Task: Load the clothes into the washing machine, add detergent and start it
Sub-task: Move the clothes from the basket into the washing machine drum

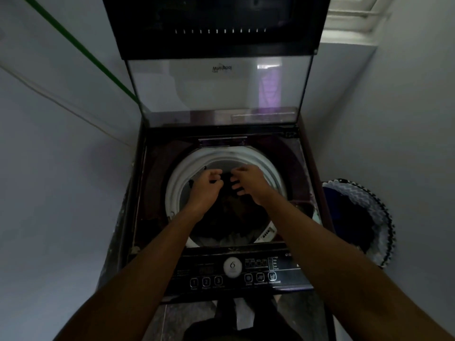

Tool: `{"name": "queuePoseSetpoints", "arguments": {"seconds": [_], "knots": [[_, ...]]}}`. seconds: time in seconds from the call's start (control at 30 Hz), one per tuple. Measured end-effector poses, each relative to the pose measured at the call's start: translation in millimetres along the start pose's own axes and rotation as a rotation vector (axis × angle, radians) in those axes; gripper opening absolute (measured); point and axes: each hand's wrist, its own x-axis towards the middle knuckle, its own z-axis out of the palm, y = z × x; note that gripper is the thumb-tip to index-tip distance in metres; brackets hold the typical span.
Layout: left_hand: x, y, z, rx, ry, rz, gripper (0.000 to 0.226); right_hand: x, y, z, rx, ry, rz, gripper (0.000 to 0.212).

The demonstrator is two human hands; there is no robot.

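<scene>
A dark top-loading washing machine [157, 193] stands in front of me with its glass lid [216, 89] raised. Its white-rimmed drum [179, 168] holds dark clothes [234, 212]. Both my hands are over the drum opening. My left hand [206, 185] has curled fingers gripping a dark garment [226, 179]. My right hand [248, 183] pinches the same garment from the right side. The garment hangs between my hands into the drum. The control panel [234, 274] with a round dial and several buttons lies under my forearms.
A laundry basket [369, 217] with a zigzag-patterned rim stands on the floor at the machine's right, with dark blue cloth inside. Walls close in on both sides. A green line [81, 50] runs along the left wall. A window [354, 18] is at the upper right.
</scene>
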Motion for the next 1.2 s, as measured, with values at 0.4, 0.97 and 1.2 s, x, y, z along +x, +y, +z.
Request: {"name": "queuePoseSetpoints", "arguments": {"seconds": [0.4, 0.97, 1.2], "knots": [[-5, 54, 104, -0.013, -0.226, 0.259, 0.020, -27, 16, -125, 0.053, 0.704, -0.412, 0.017], [23, 115, 298, 0.849, -0.638, 0.703, 0.029, 18, 202, -276, -0.086, 0.490, 0.267, 0.030], [44, 103, 338, 1.056, -0.745, 0.629, 0.031, 60, 244, -282, -0.191, 0.239, 0.420, 0.036]]}}
